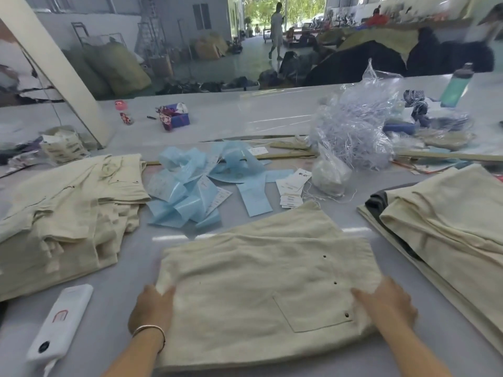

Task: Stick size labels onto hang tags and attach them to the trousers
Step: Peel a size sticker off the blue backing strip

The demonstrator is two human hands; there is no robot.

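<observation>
Folded cream trousers (261, 292) lie flat at lower centre of the frame on the grey table (128, 268), long axis running roughly left-right, slightly rotated so the far edge climbs toward the upper right; back pocket with a dark snap sits lower right on the fabric. Left hand (152, 308) grips the left edge, fingers curled over the fabric, bracelet on the wrist. Right hand (386, 303) is on the right edge, fingers look wrapped round the fold, motion blur so not fully certain. Stack of cream trousers (68, 208) at mid left, another stack (441, 213) at mid right. Blue label backing strips (196, 183) in a tangle at centre, just beyond the trousers. White hang tags (292, 189) with strings just right of the strips. Clear bag of plastic fasteners (353, 131) at upper right. White power bank (61, 322) at lower left, apart from the left hand.
</observation>
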